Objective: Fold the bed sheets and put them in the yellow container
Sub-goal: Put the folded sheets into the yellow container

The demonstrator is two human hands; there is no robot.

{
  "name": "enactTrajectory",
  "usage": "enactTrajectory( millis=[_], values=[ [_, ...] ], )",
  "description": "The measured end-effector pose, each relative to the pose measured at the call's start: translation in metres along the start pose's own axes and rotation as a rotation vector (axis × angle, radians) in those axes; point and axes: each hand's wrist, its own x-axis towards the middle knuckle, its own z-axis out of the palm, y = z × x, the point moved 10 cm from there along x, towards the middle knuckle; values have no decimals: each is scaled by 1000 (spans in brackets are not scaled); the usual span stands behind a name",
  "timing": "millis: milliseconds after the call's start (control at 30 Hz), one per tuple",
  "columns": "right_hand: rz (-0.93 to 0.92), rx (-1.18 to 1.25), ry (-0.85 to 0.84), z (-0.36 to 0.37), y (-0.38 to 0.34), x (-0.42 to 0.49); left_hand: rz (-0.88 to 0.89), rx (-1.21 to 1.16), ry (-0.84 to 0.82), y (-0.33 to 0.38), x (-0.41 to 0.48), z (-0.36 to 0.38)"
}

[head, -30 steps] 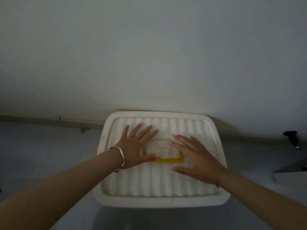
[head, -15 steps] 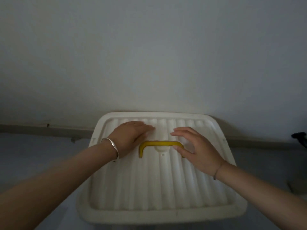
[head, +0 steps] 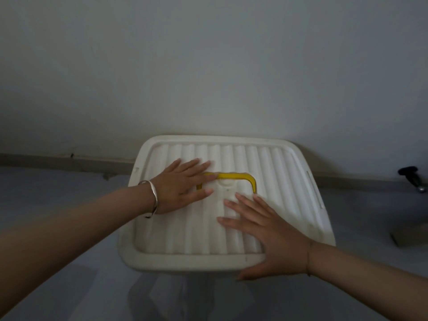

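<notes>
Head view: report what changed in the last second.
The yellow handle flipped from the near side to the far side. The right hand slid back toward the near edge of the white lid; the left hand now covers the handle's left end. The lid stayed on.

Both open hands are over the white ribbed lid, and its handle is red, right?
No, the handle is yellow, not red; the head view shows it. The rest holds: the left hand and right hand are both open over the white ribbed lid.
</notes>
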Motion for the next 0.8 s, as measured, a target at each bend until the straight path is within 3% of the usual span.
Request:
enactTrajectory(
  millis=[133, 300, 433, 600, 667, 800],
  values=[
    [-13, -99, -45, 7, -5, -1, -9, -20, -23, -1, 1, 0],
    [-132, -297, 105, -6, -22, -6, 1, 35, -73, 8, -8, 8],
    [-226, -280, 187, -22, -36, -13, 18, -3, -81, 18, -18, 2],
    [-331, -316, 373, -90, -65, -21, -72, -503, 6, 7, -25, -54],
    [-288, -309, 463, -136, -66, -24, -112, -788, 52, -12, -29, -91],
    [-99, -211, 626, -227, -45, -16, -143, -1119, 179, -51, -46, -142]
  ],
)
